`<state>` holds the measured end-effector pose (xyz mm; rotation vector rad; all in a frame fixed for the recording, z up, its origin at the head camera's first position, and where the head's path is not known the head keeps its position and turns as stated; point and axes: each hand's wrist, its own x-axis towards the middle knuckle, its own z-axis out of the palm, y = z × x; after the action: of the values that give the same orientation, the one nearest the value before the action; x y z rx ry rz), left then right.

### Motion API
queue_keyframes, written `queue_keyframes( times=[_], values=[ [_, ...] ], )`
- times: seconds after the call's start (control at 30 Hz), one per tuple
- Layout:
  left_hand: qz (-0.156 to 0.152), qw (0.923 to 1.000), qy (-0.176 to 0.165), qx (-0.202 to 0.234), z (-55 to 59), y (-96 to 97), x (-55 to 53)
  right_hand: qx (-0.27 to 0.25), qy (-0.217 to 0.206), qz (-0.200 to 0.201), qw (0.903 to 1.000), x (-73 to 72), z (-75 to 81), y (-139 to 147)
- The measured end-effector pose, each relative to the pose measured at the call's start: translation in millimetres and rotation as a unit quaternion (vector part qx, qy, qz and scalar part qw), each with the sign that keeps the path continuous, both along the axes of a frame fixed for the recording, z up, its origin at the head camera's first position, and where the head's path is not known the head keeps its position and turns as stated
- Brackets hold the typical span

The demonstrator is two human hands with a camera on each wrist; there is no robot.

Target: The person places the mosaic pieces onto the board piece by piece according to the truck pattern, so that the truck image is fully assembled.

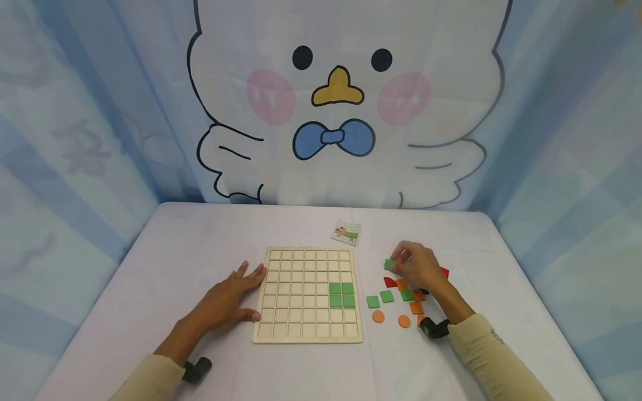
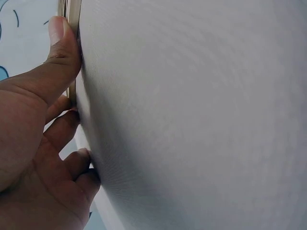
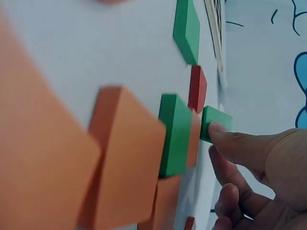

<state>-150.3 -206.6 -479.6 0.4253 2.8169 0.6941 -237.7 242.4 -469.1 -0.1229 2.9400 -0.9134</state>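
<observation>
A wooden grid board [image 1: 295, 301] lies on the table, with a two-by-two block of green square tiles [image 1: 342, 294] in cells near its right edge. My left hand [image 1: 225, 301] rests at the board's left side, fingers spread, thumb and fingertips touching the edge. To the right of the board, my right hand [image 1: 420, 268] pinches a green square tile [image 3: 219, 116] between thumb and finger, at the far side of the loose pieces. In the right wrist view, the thumb covers part of that tile.
Loose pieces lie right of the board: green squares [image 1: 373, 302], orange squares [image 1: 416, 308], orange discs [image 1: 378, 316] and a red curved piece [image 1: 390, 282]. The right forearm hides some. A small picture card [image 1: 346, 232] lies behind the board. A curtain hangs beyond the white table [image 1: 210, 239].
</observation>
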Motion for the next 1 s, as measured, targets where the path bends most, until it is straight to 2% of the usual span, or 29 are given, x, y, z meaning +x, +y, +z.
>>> queue_keyframes(
  times=[0.27,0.47,1.0],
  values=[
    [-0.004,1.0000,0.000,0.004,0.7,-0.7,-0.3,-0.033,-0.016,0.011,0.9993,6.5,-0.2,-19.1],
    [-0.004,1.0000,0.002,0.000,1.0,-1.0,-0.4,-0.042,0.001,0.043,0.9982,12.9,1.6,-35.3],
    [-0.004,1.0000,0.005,0.004,0.6,-2.2,-0.2,-0.085,-0.004,0.126,0.9883,33.3,4.9,-83.3]
  ],
)
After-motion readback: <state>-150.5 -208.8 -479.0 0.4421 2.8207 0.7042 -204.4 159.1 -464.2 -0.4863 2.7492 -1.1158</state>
